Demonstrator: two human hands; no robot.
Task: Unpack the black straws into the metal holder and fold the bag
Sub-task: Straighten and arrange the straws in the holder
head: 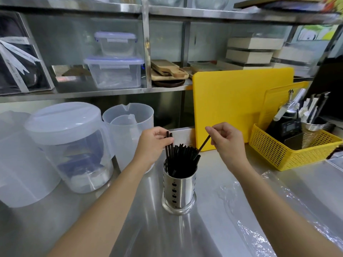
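Steel counter (104,216) runs under us, with steel shelves (118,90) behind at twelve o'clock. At the middle stands the holder (179,190), upright and packed with black straws (182,158) that fan out above its rim.

Our left hand (154,143) is at eleven o'clock of the holder, its fingers pinched shut on a few straws (169,143) whose lower ends sit inside the holder. Our right hand (226,140) is at one o'clock, thumb and forefinger closed on the top of a single straw (204,143) that slants down into the bunch.

The bag (246,210), clear and flattened, lies on the counter at four o'clock of the holder, partly under our right forearm.

Two plastic jugs (74,145) stand at nine o'clock. A yellow board (241,101) leans upright at one o'clock, and a yellow basket (293,153) of tools sits at two o'clock.
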